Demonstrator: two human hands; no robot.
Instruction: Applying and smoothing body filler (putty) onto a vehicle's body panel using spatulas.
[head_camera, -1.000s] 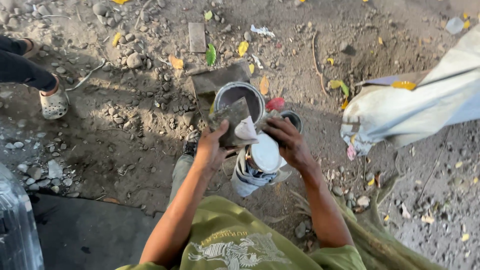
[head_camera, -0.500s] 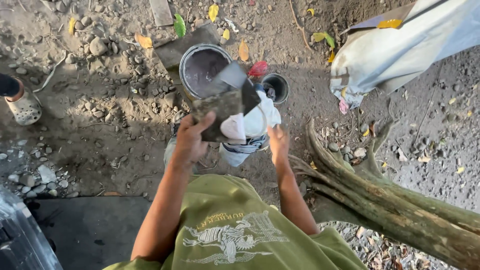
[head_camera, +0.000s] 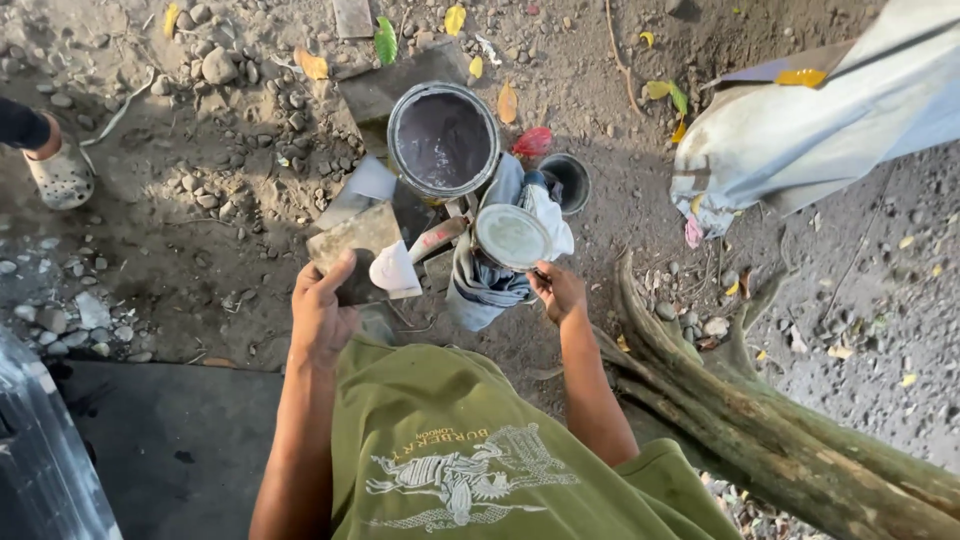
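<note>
1. The left hand (head_camera: 322, 312) was closed around a flat grey board (head_camera: 352, 250), thumb on top, with a lump of white paste (head_camera: 393, 270) resting on the board's near corner.
2. The right hand (head_camera: 558, 290) was curled around the lower edge of a small round tin (head_camera: 511, 237), gripping it; the tin was tilted towards the camera, and its face or inside looked pale whitish-green.
3. A grey and white cloth (head_camera: 484, 283) hung under and around the tin, touching it.
4. A large open paint can (head_camera: 443, 140) stood on the dirt ground (head_camera: 200, 250) just beyond the board and the tin, holding a dull grey-purple liquid or coating well below its rim.
5. A smaller dark pot (head_camera: 566, 181) stood just right of the large can; its inside was in shadow, so its contents could not be told.
6. A thick root (head_camera: 760, 430) lay to the right of the person, and a sandalled foot (head_camera: 60, 175) stood at the far left.
</note>
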